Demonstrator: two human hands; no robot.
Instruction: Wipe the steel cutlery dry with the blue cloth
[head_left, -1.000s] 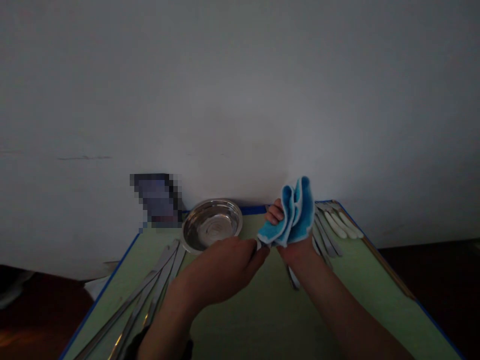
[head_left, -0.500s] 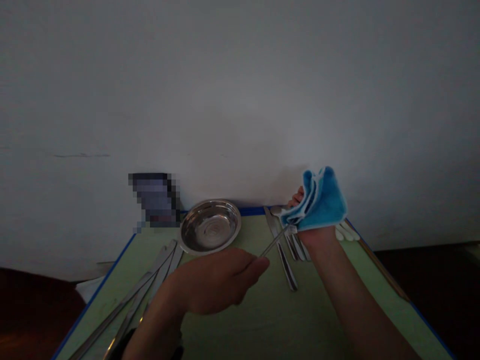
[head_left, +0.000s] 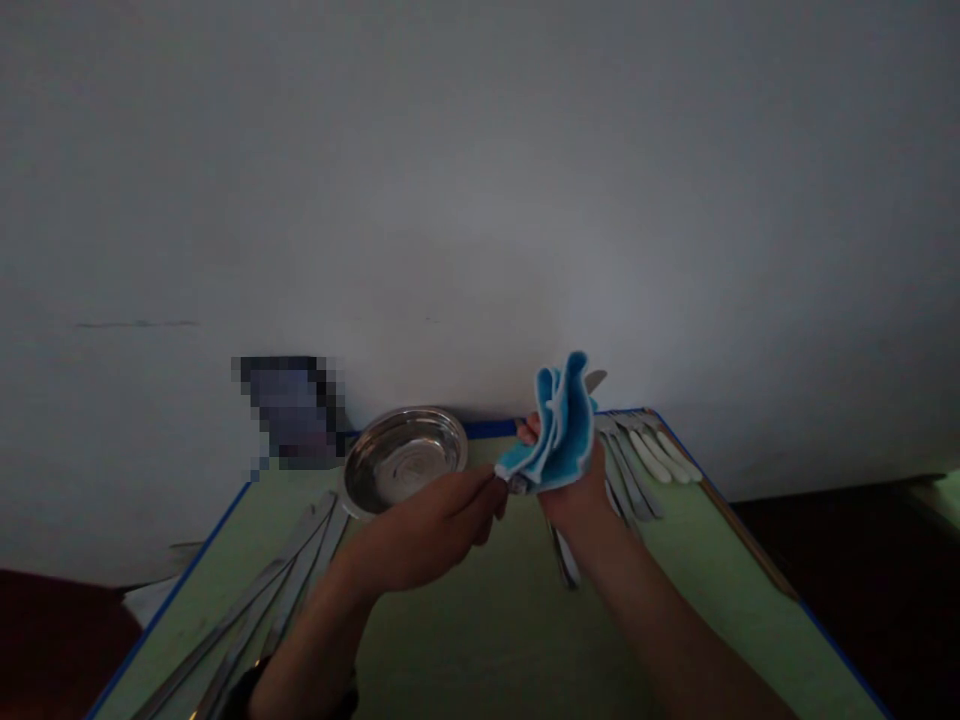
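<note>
My left hand [head_left: 427, 535] is closed in a pinch near the table's middle, at the handle end of a table knife [head_left: 597, 380]. Only the knife's rounded tip shows clearly, poking out past a blue cloth with white edging [head_left: 574, 430]. The folded cloth is in my right hand [head_left: 574, 505], whose fingers are wrapped round it and partly hidden. Most of the knife is covered by the cloth and hands. Both hands are close together above the table. Beneath my right wrist lies more metal cutlery [head_left: 566, 565].
A steel bowl [head_left: 405, 462] stands at the back, beside a blurred-out dark device [head_left: 292, 410] leaning on the wall. Several long knives [head_left: 225, 620] lie front left on the green table [head_left: 480, 650]. Forks [head_left: 630, 480] and white-handled cutlery [head_left: 664, 455] lie back right.
My right hand and the cloth have moved left, toward my left hand. The cloth has slid along the knife to its handle end, and the tip now shows beyond it.
</note>
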